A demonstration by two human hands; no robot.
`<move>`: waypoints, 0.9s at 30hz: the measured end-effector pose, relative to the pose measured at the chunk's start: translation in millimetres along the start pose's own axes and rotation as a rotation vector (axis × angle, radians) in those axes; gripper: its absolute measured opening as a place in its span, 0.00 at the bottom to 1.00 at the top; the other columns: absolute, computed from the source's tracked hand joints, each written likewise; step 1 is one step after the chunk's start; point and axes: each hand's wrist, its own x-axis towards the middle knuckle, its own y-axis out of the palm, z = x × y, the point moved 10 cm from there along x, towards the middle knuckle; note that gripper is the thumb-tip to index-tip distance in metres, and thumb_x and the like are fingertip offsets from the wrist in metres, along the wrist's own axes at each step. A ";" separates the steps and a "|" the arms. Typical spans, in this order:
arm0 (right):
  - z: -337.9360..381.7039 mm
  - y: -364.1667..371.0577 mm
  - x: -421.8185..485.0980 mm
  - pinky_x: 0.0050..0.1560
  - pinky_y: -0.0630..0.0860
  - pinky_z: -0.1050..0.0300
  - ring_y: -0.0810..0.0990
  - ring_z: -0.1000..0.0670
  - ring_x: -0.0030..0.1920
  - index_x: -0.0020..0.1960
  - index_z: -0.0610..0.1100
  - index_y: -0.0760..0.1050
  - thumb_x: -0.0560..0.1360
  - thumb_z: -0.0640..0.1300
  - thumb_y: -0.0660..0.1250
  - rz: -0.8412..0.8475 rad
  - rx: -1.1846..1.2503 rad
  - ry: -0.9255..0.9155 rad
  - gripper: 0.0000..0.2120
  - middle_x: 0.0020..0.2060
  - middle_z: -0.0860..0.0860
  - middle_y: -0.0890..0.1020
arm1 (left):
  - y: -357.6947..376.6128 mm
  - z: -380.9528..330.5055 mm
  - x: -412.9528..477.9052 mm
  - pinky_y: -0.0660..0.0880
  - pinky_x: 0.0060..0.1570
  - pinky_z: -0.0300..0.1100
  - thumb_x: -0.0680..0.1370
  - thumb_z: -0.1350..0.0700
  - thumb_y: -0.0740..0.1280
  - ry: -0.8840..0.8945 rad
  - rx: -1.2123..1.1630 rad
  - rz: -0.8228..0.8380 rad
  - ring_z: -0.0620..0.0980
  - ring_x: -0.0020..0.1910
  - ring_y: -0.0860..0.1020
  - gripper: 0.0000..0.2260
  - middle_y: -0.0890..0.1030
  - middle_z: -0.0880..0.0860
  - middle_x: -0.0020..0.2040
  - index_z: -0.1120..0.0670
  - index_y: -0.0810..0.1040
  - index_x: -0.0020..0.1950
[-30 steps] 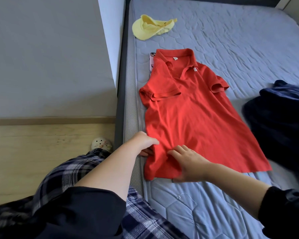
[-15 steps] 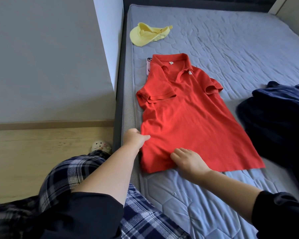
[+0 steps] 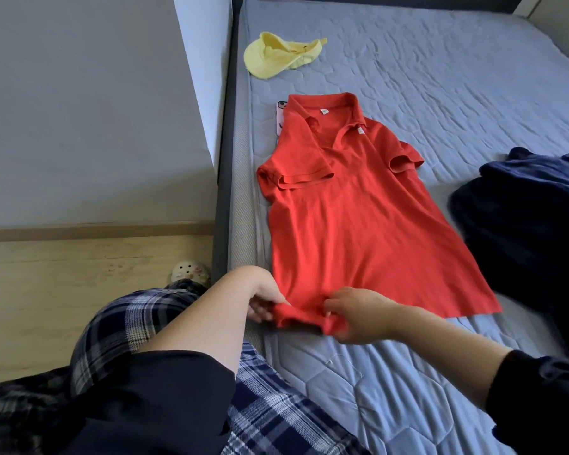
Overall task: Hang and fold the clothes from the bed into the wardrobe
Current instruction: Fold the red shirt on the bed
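Red polo [image 3: 349, 231] flat on bed [image 3: 440, 77], centre of frame, collar toward top. Left grip [image 3: 260, 297] & right grip [image 3: 358, 315] lower centre, both pinching bunched hem at shirt's lower-left corner. Yellow cap [image 3: 280, 57] upper centre; navy garment [image 3: 523, 224] at right edge.

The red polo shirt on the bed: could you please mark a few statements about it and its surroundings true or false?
The left hand and right hand grip the near hem of the red short-sleeved polo shirt. True.
The pale yellow fabric cap lies on the shirt. False: it lies apart, beyond the collar.
A pink-cased phone shows at the collar's left edge. True.
The dark blue crumpled garment lies left of the shirt. False: it lies to its right.
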 end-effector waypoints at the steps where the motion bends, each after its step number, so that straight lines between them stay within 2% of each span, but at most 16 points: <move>1: -5.9 -0.7 2.8 0.52 0.74 0.54 0.78 0.50 0.49 0.52 0.49 0.78 0.73 0.57 0.63 0.060 0.143 0.041 0.15 0.48 0.53 0.80 | -8.6 -4.5 -1.5 0.78 0.29 0.40 0.77 0.47 0.69 0.020 0.145 -0.065 0.47 0.26 0.78 0.15 0.80 0.54 0.33 0.60 0.74 0.48; 2: -11.3 -8.5 6.7 0.52 0.74 0.55 0.78 0.51 0.47 0.50 0.48 0.80 0.74 0.59 0.63 0.041 0.238 0.064 0.16 0.46 0.52 0.81 | -22.7 -11.9 -3.4 0.79 0.34 0.42 0.74 0.42 0.70 0.040 0.245 -0.173 0.51 0.32 0.81 0.21 0.81 0.56 0.38 0.60 0.75 0.51; 3: -17.0 -24.3 11.4 0.53 0.73 0.54 0.78 0.50 0.48 0.50 0.47 0.80 0.76 0.58 0.63 -0.065 0.262 0.068 0.16 0.46 0.50 0.81 | -42.4 -22.2 -7.7 0.78 0.38 0.44 0.72 0.38 0.70 0.064 0.323 -0.339 0.54 0.39 0.82 0.24 0.81 0.55 0.42 0.59 0.75 0.52; 5: -30.5 -55.3 16.6 0.57 0.70 0.52 0.76 0.46 0.53 0.55 0.45 0.79 0.77 0.53 0.63 -0.344 0.094 0.084 0.14 0.51 0.47 0.79 | -80.5 -48.3 -28.3 0.72 0.39 0.43 0.73 0.36 0.65 0.138 0.412 -0.735 0.56 0.49 0.80 0.22 0.79 0.52 0.46 0.55 0.76 0.50; 7: -54.0 -60.6 20.6 0.61 0.67 0.52 0.72 0.46 0.60 0.64 0.47 0.74 0.77 0.52 0.60 -0.401 -0.085 0.202 0.18 0.59 0.48 0.75 | -98.4 -78.9 -48.4 0.67 0.39 0.45 0.78 0.45 0.62 0.321 0.393 -1.019 0.56 0.50 0.78 0.13 0.79 0.53 0.49 0.54 0.76 0.50; 9: -78.8 -50.6 25.4 0.66 0.64 0.51 0.68 0.46 0.66 0.67 0.48 0.69 0.78 0.52 0.57 -0.340 -0.145 0.316 0.19 0.65 0.49 0.71 | -97.3 -103.5 -60.3 0.70 0.44 0.48 0.77 0.56 0.62 0.578 0.420 -1.169 0.56 0.53 0.74 0.07 0.77 0.54 0.53 0.55 0.76 0.53; 11: -108.9 -50.0 24.5 0.70 0.59 0.47 0.64 0.45 0.69 0.68 0.48 0.67 0.78 0.52 0.57 -0.357 -0.137 0.422 0.20 0.68 0.48 0.68 | -86.0 -126.7 -50.5 0.70 0.57 0.49 0.75 0.60 0.63 0.756 0.503 -1.140 0.56 0.62 0.71 0.14 0.76 0.55 0.60 0.56 0.77 0.59; 13: -140.4 -58.1 20.1 0.71 0.58 0.45 0.62 0.45 0.71 0.68 0.48 0.67 0.77 0.52 0.58 -0.424 -0.078 0.532 0.20 0.68 0.48 0.68 | -73.7 -147.1 -30.4 0.61 0.70 0.47 0.76 0.60 0.62 0.795 0.618 -1.055 0.55 0.71 0.63 0.20 0.70 0.56 0.70 0.57 0.72 0.68; 14: -156.4 -61.6 18.5 0.70 0.59 0.46 0.63 0.45 0.70 0.68 0.47 0.68 0.77 0.51 0.59 -0.448 -0.034 0.584 0.20 0.68 0.47 0.68 | -69.0 -156.2 -20.0 0.56 0.73 0.46 0.77 0.58 0.61 0.791 0.673 -1.023 0.54 0.74 0.59 0.22 0.66 0.56 0.73 0.56 0.68 0.71; 16: -185.0 -65.2 19.2 0.68 0.63 0.47 0.65 0.44 0.68 0.66 0.45 0.69 0.77 0.50 0.59 -0.457 0.088 0.649 0.19 0.66 0.46 0.70 | -62.7 -173.8 1.0 0.50 0.74 0.45 0.79 0.55 0.59 0.781 0.728 -0.962 0.54 0.77 0.53 0.25 0.60 0.55 0.77 0.56 0.61 0.76; 19: -213.1 -72.8 26.7 0.60 0.70 0.49 0.71 0.43 0.61 0.57 0.42 0.72 0.77 0.50 0.61 -0.441 0.273 0.668 0.14 0.58 0.44 0.74 | -61.2 -198.2 34.3 0.51 0.74 0.49 0.81 0.50 0.57 0.692 0.705 -0.836 0.56 0.77 0.47 0.27 0.51 0.56 0.79 0.54 0.52 0.78; 22: -239.6 -101.3 23.8 0.49 0.71 0.53 0.76 0.43 0.54 0.53 0.43 0.73 0.75 0.49 0.64 -0.642 0.425 0.719 0.12 0.52 0.45 0.76 | -65.8 -226.3 56.6 0.49 0.74 0.53 0.82 0.46 0.55 0.632 0.659 -0.780 0.56 0.77 0.44 0.28 0.46 0.55 0.79 0.50 0.49 0.79; 25: -267.8 -137.8 16.0 0.52 0.73 0.51 0.73 0.45 0.58 0.62 0.44 0.69 0.71 0.50 0.69 -0.927 0.445 0.771 0.23 0.58 0.47 0.73 | -78.4 -251.5 66.9 0.47 0.74 0.53 0.82 0.45 0.53 0.639 0.623 -0.856 0.55 0.77 0.45 0.27 0.46 0.54 0.79 0.48 0.49 0.79; 27: -285.1 -156.6 20.0 0.56 0.74 0.48 0.70 0.46 0.62 0.67 0.45 0.65 0.68 0.51 0.71 -1.014 0.428 0.789 0.30 0.62 0.47 0.69 | -83.9 -263.6 74.2 0.46 0.74 0.53 0.81 0.44 0.52 0.656 0.647 -0.907 0.56 0.77 0.44 0.26 0.47 0.54 0.79 0.48 0.50 0.79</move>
